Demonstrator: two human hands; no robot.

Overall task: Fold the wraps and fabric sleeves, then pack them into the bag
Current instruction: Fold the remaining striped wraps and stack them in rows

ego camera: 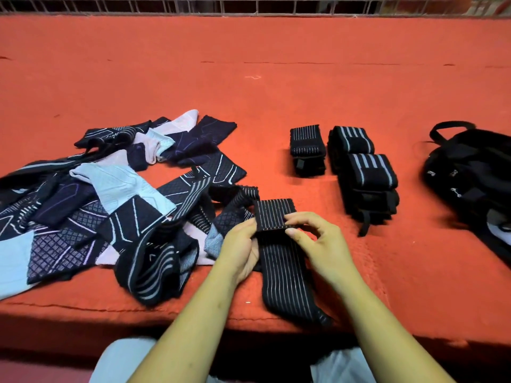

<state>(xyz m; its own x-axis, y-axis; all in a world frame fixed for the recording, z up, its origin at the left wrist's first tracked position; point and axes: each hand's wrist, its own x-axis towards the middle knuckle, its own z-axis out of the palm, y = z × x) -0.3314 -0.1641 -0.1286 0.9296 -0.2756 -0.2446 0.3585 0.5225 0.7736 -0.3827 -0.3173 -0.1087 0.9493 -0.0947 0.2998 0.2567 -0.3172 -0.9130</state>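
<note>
A long black wrap with thin white pinstripes (284,269) lies across the front edge of the red surface, its far end doubled over. My left hand (240,250) grips the wrap's left edge at the fold. My right hand (318,244) pinches the folded end from the right with thumb and fingers. A loose pile of dark patterned and pale fabric sleeves and striped wraps (110,205) spreads to the left. Folded wraps sit behind: a pinstriped one (307,146) and two thick black ones with grey stripes (367,172). The black bag (470,186) lies at the right.
The red cloth-covered surface (249,78) stretches far back to a metal wire fence (249,5). Its front edge runs just before my knees in pale trousers (124,360). Bare red cloth lies between the folded wraps and the bag.
</note>
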